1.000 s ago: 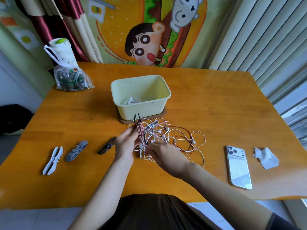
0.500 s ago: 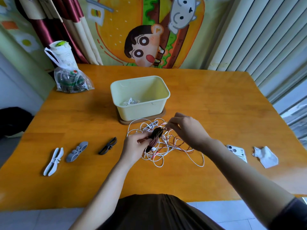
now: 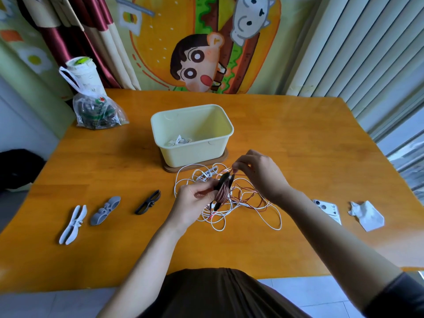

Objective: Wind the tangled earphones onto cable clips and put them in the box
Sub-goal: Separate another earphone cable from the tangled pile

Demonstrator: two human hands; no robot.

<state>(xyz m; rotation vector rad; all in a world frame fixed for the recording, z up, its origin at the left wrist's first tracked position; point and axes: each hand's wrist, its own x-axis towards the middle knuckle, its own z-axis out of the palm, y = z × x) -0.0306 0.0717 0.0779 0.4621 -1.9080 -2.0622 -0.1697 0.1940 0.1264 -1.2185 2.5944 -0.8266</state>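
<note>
The left hand [image 3: 195,200] grips the half-wound clip [image 3: 222,189] over the tangle [image 3: 218,223], 5 o'clock from the box [image 3: 195,154]; the right hand [image 3: 259,173] pinches red cable [image 3: 257,204] at its 1 o'clock. I'd keep it taut, turns side by side

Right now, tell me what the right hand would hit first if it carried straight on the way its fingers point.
Probably the box. The right hand, pinching the red cable, points up-left at its near wall; depth is unclear, so it may brush the white cable loops first.
</note>
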